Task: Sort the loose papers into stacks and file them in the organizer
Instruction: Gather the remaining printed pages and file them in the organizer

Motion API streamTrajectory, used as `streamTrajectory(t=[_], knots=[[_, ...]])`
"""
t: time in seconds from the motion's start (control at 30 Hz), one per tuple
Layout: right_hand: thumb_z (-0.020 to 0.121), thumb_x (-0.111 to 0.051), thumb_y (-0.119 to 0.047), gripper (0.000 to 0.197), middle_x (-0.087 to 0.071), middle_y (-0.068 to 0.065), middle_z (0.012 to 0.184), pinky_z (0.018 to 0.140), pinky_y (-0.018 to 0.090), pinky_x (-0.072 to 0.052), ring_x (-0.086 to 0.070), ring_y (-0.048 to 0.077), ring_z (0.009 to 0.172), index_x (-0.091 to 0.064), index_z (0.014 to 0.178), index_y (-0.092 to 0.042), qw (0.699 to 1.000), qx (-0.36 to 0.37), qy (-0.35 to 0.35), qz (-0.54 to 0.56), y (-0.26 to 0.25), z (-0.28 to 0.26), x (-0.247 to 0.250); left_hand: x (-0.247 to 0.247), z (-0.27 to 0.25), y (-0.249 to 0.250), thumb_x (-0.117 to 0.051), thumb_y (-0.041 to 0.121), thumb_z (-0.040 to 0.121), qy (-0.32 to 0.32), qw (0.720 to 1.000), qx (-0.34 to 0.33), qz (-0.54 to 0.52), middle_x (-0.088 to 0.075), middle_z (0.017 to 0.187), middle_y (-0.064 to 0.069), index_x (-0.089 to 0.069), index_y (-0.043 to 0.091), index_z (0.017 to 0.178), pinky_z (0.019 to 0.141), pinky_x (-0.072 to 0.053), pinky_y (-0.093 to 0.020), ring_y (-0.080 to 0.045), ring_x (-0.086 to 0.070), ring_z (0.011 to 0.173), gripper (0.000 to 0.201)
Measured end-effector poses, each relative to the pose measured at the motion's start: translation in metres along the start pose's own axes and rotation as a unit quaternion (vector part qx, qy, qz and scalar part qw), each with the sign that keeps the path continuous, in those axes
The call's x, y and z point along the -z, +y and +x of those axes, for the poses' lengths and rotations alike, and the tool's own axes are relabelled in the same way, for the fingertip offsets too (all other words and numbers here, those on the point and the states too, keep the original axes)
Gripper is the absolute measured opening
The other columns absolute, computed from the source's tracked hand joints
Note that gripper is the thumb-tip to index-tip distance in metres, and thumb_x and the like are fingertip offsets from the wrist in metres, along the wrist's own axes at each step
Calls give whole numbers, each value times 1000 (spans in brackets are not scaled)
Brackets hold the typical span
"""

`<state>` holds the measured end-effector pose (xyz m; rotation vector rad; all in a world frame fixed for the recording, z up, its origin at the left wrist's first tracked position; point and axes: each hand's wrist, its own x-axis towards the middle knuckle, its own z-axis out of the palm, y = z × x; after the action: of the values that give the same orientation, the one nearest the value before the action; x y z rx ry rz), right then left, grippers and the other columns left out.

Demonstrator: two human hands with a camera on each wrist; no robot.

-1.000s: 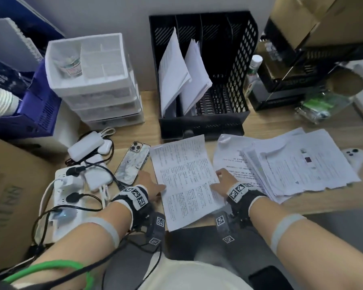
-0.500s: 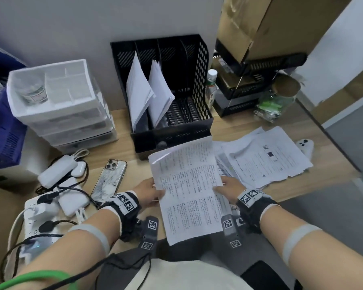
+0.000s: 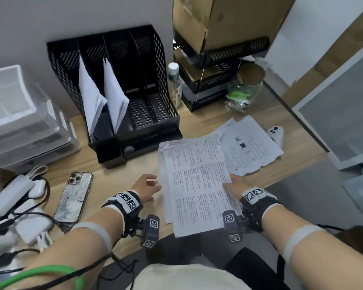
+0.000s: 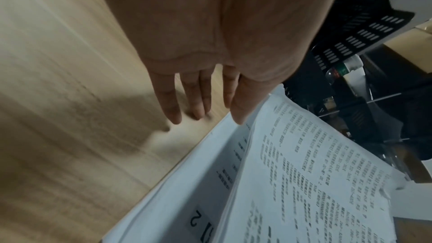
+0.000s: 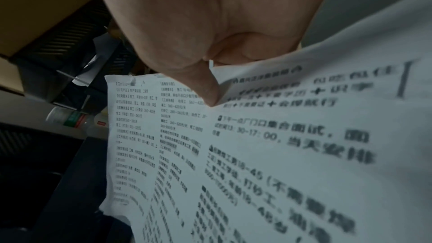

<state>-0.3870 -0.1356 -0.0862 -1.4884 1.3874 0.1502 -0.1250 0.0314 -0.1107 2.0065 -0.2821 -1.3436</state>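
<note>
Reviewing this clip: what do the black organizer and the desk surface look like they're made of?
The black organizer: probably metal mesh or moulded plastic with a matte finish; its walls and floor are perforated with rows of slots. I can't tell which. The desk: pale wood-look surface, likely laminate, since the grain runs in even streaks with a smooth, low sheen.

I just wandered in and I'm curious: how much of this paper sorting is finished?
Partly done. The black organizer already holds two batches of papers in its left slots; the right slots look empty. In hand: the right hand pinches a printed stack by its edge, while the left hand hovers open beside it. Left: that stack, plus the loose sheets on the desk.
</note>
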Motion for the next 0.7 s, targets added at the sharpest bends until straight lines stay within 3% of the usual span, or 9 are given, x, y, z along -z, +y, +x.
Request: streamTrajectory(t=[0.07,0.13,0.23,0.27,0.33,0.43,0.57,0.63,0.7], knots=[[78,-59,-24,22,-71,-5,112,95,42,-53,-66,25,106,-74,92,-33,1000,-8,4,8,7,5,5,-5,8,3,-65,7,94,21,1000,7,-7,-54,130,-11,-45,12,137,88,-51,-44,-30,-55,113,48],[87,-58,-17,28,-69,-4,110,91,34,-54,-66,23,102,-71,110,-22,1000,-21,13,-1,1,-4,8,-7,16,6,-66,7,93,33,999,13,-10,-55,130,-11,-40,11,141,91,-52,-44,-29,-57,110,55],[91,-55,-10,29,-66,3,109,65,10,-51,-61,19,86,-67,118,-9,998,-47,31,-17,9,-3,15,-13,27,8,-70,10,90,45,998,32,-11,-56,135,-13,-40,10,143,82,-56,-43,-33,-63,102,61],[92,-53,-8,27,-66,7,109,63,11,-50,-61,20,82,-66,116,-6,997,-57,44,-25,13,0,17,-15,29,8,-70,10,89,45,998,36,-8,-57,132,-14,-41,10,144,75,-55,-40,-33,-64,97,61],[92,-46,-7,28,-68,14,112,77,29,-54,-65,32,90,-67,110,-2,993,-93,69,-30,21,5,22,-20,34,8,-70,9,90,48,998,32,5,-61,119,-14,-44,8,142,67,-51,-36,-31,-65,90,58],[89,-43,-8,28,-70,19,109,89,43,-53,-65,36,99,-68,101,-7,990,-112,72,-44,35,14,29,-28,40,8,-71,11,90,53,998,27,14,-65,96,-11,-52,6,135,66,-51,-35,-28,-64,81,49],[92,-43,-7,29,-69,17,109,89,38,-52,-64,36,100,-66,109,-2,985,-139,83,-56,36,8,32,-34,45,13,-76,18,88,53,998,36,29,-66,85,-13,-62,6,116,64,-52,-33,-26,-58,65,34],[94,-44,-10,25,-66,12,104,85,32,-49,-61,30,92,-65,107,-7,986,-140,73,-58,34,5,32,-36,47,14,-75,17,87,52,997,22,48,-65,81,-12,-67,6,96,67,-51,-35,-25,-55,63,17],[95,-45,-10,24,-65,11,103,79,27,-46,-58,26,89,-67,106,-11,988,-129,58,-61,31,3,31,-39,48,14,-74,14,87,55,997,8,56,-64,78,-12,-62,10,80,70,-53,-39,-25,-54,65,14]])
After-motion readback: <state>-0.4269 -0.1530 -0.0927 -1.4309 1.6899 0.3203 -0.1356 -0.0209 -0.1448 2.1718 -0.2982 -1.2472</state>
